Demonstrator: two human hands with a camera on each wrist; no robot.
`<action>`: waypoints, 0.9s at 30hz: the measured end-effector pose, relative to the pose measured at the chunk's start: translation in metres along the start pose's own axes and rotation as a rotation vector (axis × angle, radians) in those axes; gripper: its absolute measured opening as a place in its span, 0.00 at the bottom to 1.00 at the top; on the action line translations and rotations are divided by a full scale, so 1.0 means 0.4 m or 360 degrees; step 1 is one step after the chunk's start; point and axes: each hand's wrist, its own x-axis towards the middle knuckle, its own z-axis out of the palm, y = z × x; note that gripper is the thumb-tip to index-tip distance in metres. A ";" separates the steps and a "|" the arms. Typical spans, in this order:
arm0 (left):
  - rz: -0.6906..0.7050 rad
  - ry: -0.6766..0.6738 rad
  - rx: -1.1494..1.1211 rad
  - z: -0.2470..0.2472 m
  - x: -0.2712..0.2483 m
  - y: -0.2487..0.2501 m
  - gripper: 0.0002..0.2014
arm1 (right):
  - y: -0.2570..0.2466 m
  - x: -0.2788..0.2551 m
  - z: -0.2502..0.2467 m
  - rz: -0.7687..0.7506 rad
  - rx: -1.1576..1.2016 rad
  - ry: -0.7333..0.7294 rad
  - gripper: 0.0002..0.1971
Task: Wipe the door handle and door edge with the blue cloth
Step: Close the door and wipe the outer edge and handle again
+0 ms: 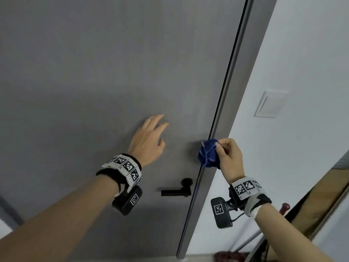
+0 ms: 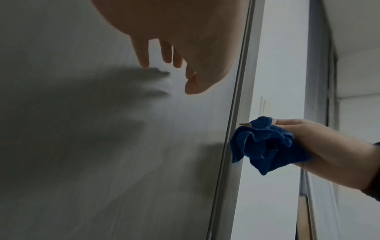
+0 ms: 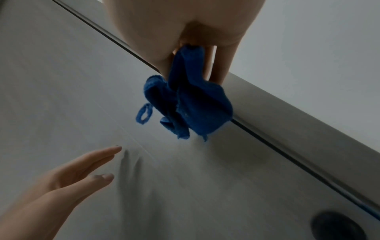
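Observation:
My right hand [image 1: 225,154] grips the bunched blue cloth [image 1: 207,155] against the grey door's edge [image 1: 224,95], a little above the black lever handle [image 1: 176,190]. The cloth [image 2: 265,144] wraps over the edge strip [image 2: 236,104]; its small loop [image 3: 144,116] dangles beside the bundle [image 3: 191,104]. My left hand [image 1: 149,138] is open, fingers straight, with the fingertips on or just off the door face [image 1: 94,72] left of the cloth. The same hand [image 3: 61,183] shows low in the right wrist view, and the handle's round base [image 3: 342,227] at the bottom right.
A white wall [image 1: 311,53] with a white switch plate [image 1: 271,104] lies right of the door. A wood-trimmed panel [image 1: 321,201] leans at the lower right, with a dark red object [image 1: 285,208] beside it.

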 end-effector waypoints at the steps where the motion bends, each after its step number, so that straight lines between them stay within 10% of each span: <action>1: 0.0000 -0.0026 0.0004 0.020 -0.026 -0.014 0.27 | 0.026 -0.017 0.015 0.0035 0.0023 0.0004 0.02; 8: 0.0022 -0.0104 0.0118 0.155 -0.164 -0.126 0.29 | 0.219 -0.106 0.136 0.0047 0.0134 0.0013 0.02; 17: 0.0370 0.0472 0.0356 0.320 -0.175 -0.335 0.31 | 0.376 -0.099 0.288 -0.0504 0.0375 0.0558 0.06; 23: 0.0277 0.0881 0.0325 0.422 -0.221 -0.392 0.31 | 0.403 -0.139 0.386 -0.1091 -0.0941 -0.0058 0.27; 27: 0.0193 0.0900 0.0337 0.484 -0.279 -0.439 0.33 | 0.457 -0.183 0.449 -0.1137 -0.1174 -0.0238 0.32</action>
